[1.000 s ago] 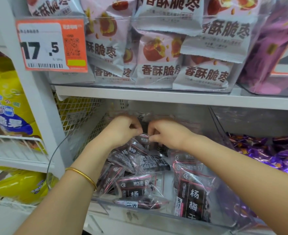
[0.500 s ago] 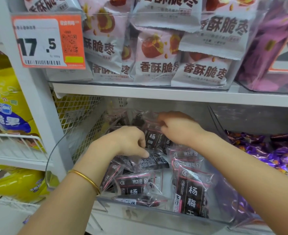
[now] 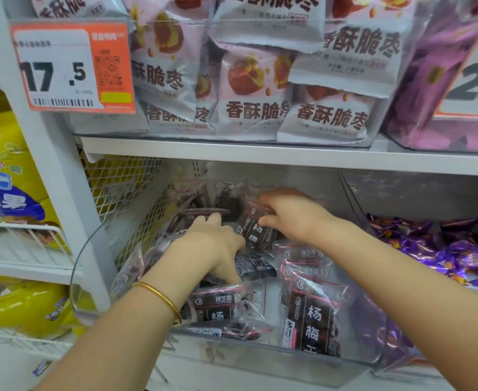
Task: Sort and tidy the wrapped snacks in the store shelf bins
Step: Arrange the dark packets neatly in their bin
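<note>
The middle clear bin (image 3: 260,355) on the lower shelf is packed with dark bayberry packets (image 3: 311,314), the clear-and-black wrapper kind. On the left side of the bin they're lying every which way in a heap. Down the right side a few stand upright, one behind the other.

The right hand (image 3: 294,218) is at the back of that bin, with fingers and thumb curled round one held packet (image 3: 253,230). That one stands roughly upright, leaning a bit, right above the heap. The left hand (image 3: 212,246) is just beside it, back of the hand up, fingers curled down into the pile. Honestly I can't tell whether it's got hold of a packet or is just resting on them. There's a gold bangle (image 3: 159,294) on that wrist.

On the shelf above, another clear upper bin (image 3: 176,21) is stuffed with grey-and-pink crispy jujube bags (image 3: 254,108), overlapping in layers. An orange price tag (image 3: 71,69) reading 17.5 hangs at its left front. Next to it on the right are purple bags (image 3: 418,80).

To the lower right, the neighbouring bin (image 3: 401,193) holds a loose heap of purple wrapped candies (image 3: 443,249). Off to the left, yellow snack bags (image 3: 4,165) sit in a white wire basket (image 3: 20,241).
</note>
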The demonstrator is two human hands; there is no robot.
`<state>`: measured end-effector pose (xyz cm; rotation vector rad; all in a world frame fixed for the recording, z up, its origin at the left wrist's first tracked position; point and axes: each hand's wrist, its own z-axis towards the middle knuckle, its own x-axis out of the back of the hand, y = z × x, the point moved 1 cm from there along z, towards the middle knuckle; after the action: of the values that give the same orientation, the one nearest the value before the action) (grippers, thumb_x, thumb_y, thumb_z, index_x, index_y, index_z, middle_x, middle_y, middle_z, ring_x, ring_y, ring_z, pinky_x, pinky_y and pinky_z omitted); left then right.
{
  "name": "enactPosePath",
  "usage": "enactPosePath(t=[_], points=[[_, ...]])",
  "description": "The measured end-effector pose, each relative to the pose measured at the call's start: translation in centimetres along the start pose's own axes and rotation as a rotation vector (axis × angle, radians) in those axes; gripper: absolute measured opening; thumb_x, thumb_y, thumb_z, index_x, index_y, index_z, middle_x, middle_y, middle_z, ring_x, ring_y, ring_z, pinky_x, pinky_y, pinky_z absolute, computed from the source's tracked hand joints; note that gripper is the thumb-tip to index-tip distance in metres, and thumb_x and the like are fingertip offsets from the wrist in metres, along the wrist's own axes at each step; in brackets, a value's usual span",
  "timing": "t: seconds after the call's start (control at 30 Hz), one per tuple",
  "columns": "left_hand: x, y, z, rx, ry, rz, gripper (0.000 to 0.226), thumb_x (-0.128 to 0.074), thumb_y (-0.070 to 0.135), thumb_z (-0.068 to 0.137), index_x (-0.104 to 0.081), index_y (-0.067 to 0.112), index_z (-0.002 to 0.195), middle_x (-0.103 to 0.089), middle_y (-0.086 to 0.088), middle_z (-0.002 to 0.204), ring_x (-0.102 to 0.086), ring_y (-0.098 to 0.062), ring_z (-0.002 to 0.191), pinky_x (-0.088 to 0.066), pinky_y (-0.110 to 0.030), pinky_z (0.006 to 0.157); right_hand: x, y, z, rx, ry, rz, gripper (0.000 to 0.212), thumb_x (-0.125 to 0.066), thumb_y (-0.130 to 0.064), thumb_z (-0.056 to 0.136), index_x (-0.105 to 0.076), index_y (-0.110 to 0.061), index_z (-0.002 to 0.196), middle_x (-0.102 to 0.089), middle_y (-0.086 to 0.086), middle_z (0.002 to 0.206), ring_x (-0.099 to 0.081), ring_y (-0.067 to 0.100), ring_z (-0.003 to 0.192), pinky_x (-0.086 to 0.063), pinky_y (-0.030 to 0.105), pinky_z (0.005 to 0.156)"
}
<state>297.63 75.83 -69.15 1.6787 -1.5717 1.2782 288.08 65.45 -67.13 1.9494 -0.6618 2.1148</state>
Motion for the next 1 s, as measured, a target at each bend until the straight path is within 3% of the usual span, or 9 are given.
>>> enactPosePath(t=[0.13, 0.23, 0.3, 0.47, 0.6, 0.77, 0.87, 0.93, 1.0], points=[[0.5, -0.2, -1.1, 0.012, 0.069, -0.085, 0.054, -0.056, 0.049, 0.075, -0.051, 0.032, 0.126, -0.053, 0.003, 0.11, -0.031, -0.025, 0.118, -0.034, -0.041, 0.089, -0.1, 0.3, 0.0, -0.021, -0.016, -0.023, 0.017, -0.056, -0.025, 0.092, -0.052, -0.01, 0.101, -0.05, 0.005, 0.094, -0.049, 0.021, 0.086, -0.035, 0.026, 0.071], [1.8, -1.4, -2.7, 0.078, 0.06, -0.18, 0.041, -0.052, 0.05, 0.079, -0.058, 0.032, 0.115, -0.047, 0.002, 0.095, -0.043, -0.017, 0.091, -0.039, -0.033, 0.077, -0.2, 0.3, 0.2, -0.032, -0.058, -0.067, 0.022, -0.058, -0.023, 0.091, -0.055, -0.007, 0.105, -0.057, 0.012, 0.105, -0.054, 0.026, 0.092, -0.034, 0.025, 0.071], [2.0, -2.1, -3.2, 0.083, 0.071, -0.209, 0.036, -0.05, 0.05, 0.082, -0.062, 0.028, 0.107, -0.055, 0.001, 0.094, -0.047, -0.016, 0.079, -0.04, -0.029, 0.07, -0.4, 0.1, 0.4, -0.019, -0.072, -0.134, 0.022, -0.059, -0.024, 0.09, -0.056, -0.007, 0.104, -0.058, 0.013, 0.106, -0.057, 0.028, 0.096, -0.035, 0.027, 0.07], [1.4, -1.3, -2.5, -0.06, 0.273, -0.246, 0.028, -0.053, 0.041, 0.083, -0.06, 0.023, 0.102, -0.062, 0.004, 0.096, -0.057, -0.019, 0.087, -0.05, -0.032, 0.072, -0.8, -0.4, 1.2, -0.029, 0.043, -0.361, 0.039, -0.071, -0.034, 0.08, -0.057, -0.011, 0.108, -0.063, 0.009, 0.107, -0.06, 0.03, 0.099, -0.039, 0.03, 0.07], [1.7, -2.0, -1.9, -0.045, 0.556, -0.13, 0.02, -0.046, 0.035, 0.094, -0.05, 0.018, 0.085, -0.056, 0.002, 0.087, -0.056, -0.021, 0.082, -0.041, -0.03, 0.062, -0.9, 0.3, 0.8, -0.057, 0.018, -0.228, 0.047, -0.07, -0.039, 0.079, -0.054, -0.013, 0.115, -0.06, 0.008, 0.109, -0.059, 0.029, 0.097, -0.051, 0.036, 0.079], [1.1, -2.3, -1.3, -0.058, 0.559, -0.317, 0.016, -0.048, 0.036, 0.094, -0.047, 0.022, 0.086, -0.054, 0.005, 0.081, -0.053, -0.02, 0.078, -0.042, -0.03, 0.064, 0.1, 0.0, 0.5, -0.019, 0.155, 0.053, 0.021, -0.055, -0.01, 0.084, -0.057, -0.015, 0.104, -0.062, 0.007, 0.103, -0.057, 0.025, 0.092, -0.05, 0.034, 0.08], [1.0, -2.7, -1.0, -0.016, 0.598, -0.419, 0.023, -0.057, 0.039, 0.089, -0.056, 0.016, 0.089, -0.056, 0.004, 0.078, -0.055, -0.021, 0.076, -0.043, -0.032, 0.065, 0.3, -1.3, -0.3, 0.005, 0.008, 0.428, 0.029, -0.057, -0.003, 0.079, -0.056, -0.012, 0.107, -0.065, 0.003, 0.095, -0.059, 0.017, 0.085, -0.05, 0.03, 0.08], [0.9, -2.9, -0.8, -0.009, 0.606, -0.475, 0.024, -0.062, 0.038, 0.085, -0.058, 0.015, 0.087, -0.058, 0.003, 0.077, -0.056, -0.021, 0.076, -0.044, -0.032, 0.066, -0.4, -1.8, -0.7, 0.04, -0.12, 0.399, 0.033, -0.069, -0.011, 0.077, -0.055, -0.012, 0.107, -0.064, 0.0, 0.093, -0.06, 0.015, 0.084, -0.052, 0.034, 0.08], [0.7, -3.1, -0.8, -0.025, 0.576, -0.546, 0.024, -0.066, 0.038, 0.082, -0.059, 0.016, 0.084, -0.059, 0.003, 0.077, -0.057, -0.019, 0.076, -0.046, -0.033, 0.068, -1.0, -2.0, -0.6, 0.079, -0.142, 0.16, 0.03, -0.072, -0.025, 0.078, -0.057, -0.016, 0.103, -0.061, -0.003, 0.093, -0.059, 0.017, 0.087, -0.051, 0.035, 0.076]])
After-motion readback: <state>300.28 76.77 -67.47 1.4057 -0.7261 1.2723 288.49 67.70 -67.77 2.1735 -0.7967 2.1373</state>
